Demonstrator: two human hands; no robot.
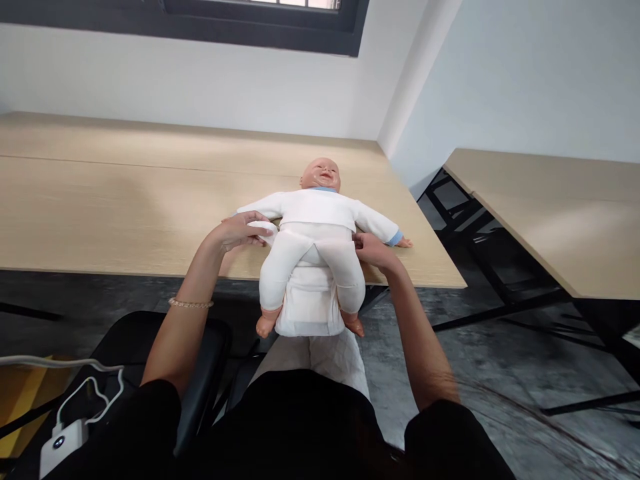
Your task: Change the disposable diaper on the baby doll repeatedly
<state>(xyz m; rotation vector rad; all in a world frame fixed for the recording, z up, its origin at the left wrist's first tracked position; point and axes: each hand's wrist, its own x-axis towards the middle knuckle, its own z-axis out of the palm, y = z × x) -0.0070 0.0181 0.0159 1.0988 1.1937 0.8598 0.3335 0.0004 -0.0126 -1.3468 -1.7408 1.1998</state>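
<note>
A baby doll (320,210) in a white top with blue trim and white trousers lies on its back, its legs hanging over the table's front edge. Under its bottom a white diaper (311,300) is spread, the front part hanging down between the legs. Beside the doll's hip on the left, my left hand (243,230) pinches a white side flap of the diaper between thumb and fingers. On the other side, my right hand (373,250) is closed close against the hip; the doll's body hides its fingertips and whatever they grip.
The light wooden table (125,207) meets the wall at the back. A second table (565,213) stands to the right across a gap. Black chairs (200,373) are below, and a white device (64,445) with a cable lies at the lower left.
</note>
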